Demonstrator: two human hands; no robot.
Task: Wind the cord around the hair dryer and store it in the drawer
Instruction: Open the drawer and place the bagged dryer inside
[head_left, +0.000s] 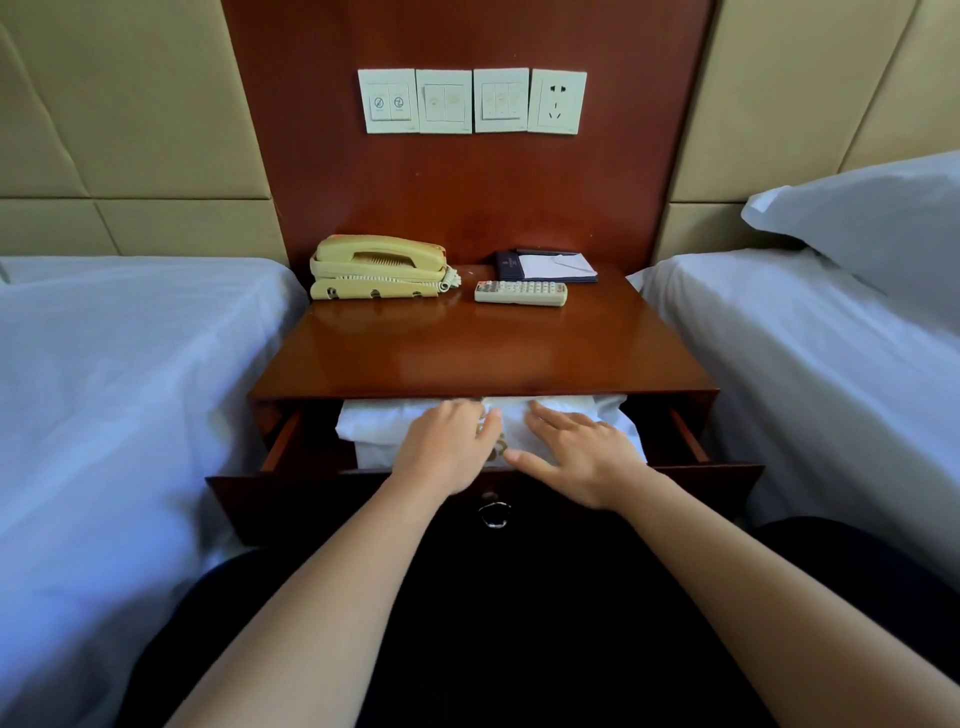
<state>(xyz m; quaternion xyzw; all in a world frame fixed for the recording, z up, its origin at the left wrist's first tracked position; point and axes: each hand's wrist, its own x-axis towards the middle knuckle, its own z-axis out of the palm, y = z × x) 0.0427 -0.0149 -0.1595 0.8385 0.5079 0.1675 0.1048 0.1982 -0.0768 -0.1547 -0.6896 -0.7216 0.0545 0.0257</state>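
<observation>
No hair dryer or cord in sight: perhaps inside the white bag (374, 431) lying in the open drawer (280, 441), but cannot tell. Left hand (447, 452) on the bag, fingers bent, gripping or merely pressing unclear. Right hand (582, 462) flat on it, fingers straight and apart. Probably near the end: winding unconfirmed, drawer not yet closed. Above the drawer, on the nightstand top (467, 348): telephone (379, 267), remote (520, 292), notepad (558, 265). Beds (130, 364) either side. Likely snag: bag bunched high at the drawer's back.
</observation>
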